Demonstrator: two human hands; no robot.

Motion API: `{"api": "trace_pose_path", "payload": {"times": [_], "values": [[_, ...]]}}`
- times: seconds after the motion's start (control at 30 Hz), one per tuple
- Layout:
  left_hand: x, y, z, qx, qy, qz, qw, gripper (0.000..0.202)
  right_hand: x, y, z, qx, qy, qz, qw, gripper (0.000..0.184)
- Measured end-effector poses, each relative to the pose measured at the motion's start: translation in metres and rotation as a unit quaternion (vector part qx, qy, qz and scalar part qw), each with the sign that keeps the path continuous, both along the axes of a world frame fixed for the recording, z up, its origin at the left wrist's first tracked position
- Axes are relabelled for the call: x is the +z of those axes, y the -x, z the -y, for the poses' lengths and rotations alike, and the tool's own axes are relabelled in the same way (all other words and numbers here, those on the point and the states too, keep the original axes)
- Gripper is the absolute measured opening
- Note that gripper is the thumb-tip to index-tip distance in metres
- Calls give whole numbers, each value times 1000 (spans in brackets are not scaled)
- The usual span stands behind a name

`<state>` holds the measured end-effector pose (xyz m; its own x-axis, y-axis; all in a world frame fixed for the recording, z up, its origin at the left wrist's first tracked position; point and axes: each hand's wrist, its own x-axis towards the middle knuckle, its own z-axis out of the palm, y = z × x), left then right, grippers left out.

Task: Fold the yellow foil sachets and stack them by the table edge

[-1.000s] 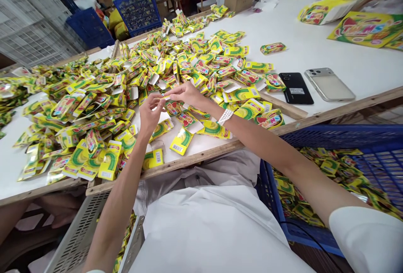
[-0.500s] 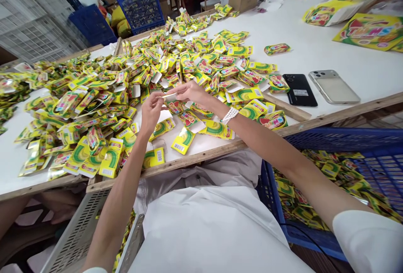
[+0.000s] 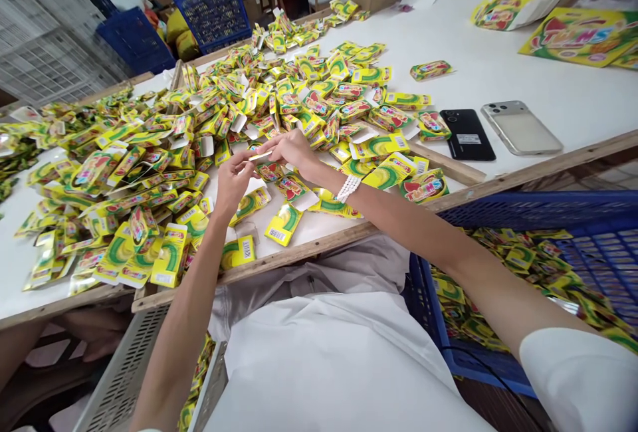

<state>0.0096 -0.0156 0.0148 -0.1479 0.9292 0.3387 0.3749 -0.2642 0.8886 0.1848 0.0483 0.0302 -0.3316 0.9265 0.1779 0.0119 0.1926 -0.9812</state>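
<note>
My left hand is closed, its fingers and thumb pinching one end of a small carton. The carton is turned edge-on, so only a thin pale side shows and its printed face is hidden. From the other end my right hand, with a white beaded bracelet at the wrist, grips the same carton, fingers reaching over its top. Below the hands lie loose yellow-and-green cartons, among them one with a barcode. A large heap of the same printed cartons spreads to the left and behind.
A blue crate of cartons stands at my right, and a pale crate at lower left. A black phone and a clear-cased phone lie on the white table. A wooden strip edges it. Someone's bare legs show at lower left.
The whole view has shifted slightly, so things sit a little further left and higher. Both hands keep the carton between them, with its edge tilted a bit more.
</note>
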Motion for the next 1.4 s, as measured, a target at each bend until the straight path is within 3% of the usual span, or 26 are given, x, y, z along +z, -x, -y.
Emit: {"api": "trace_pose_path", "payload": {"times": [0.23, 0.4, 0.6, 0.97, 1.17, 1.4], "values": [[-1, -1, 1, -19, -8, -10, 1000, 30, 2, 2, 1, -36, -47, 33, 998, 36], [0, -2, 1, -29, -9, -40, 999, 45, 6, -6, -5, 44, -85, 56, 994, 21], [3, -6, 5, -35, -8, -1, 999, 56, 11, -13, -8, 113, -101, 25, 988, 16], [0, -3, 2, -9, -32, -32, 999, 47, 6, -6, 0, 64, -160, 65, 983, 16], [2, -3, 4, 25, -59, -54, 996, 49, 5, -8, 0, 72, -188, 77, 977, 19], [3, -3, 5, 24, -57, -48, 997, 52, 3, -8, -3, 69, -188, 60, 978, 20]]}}
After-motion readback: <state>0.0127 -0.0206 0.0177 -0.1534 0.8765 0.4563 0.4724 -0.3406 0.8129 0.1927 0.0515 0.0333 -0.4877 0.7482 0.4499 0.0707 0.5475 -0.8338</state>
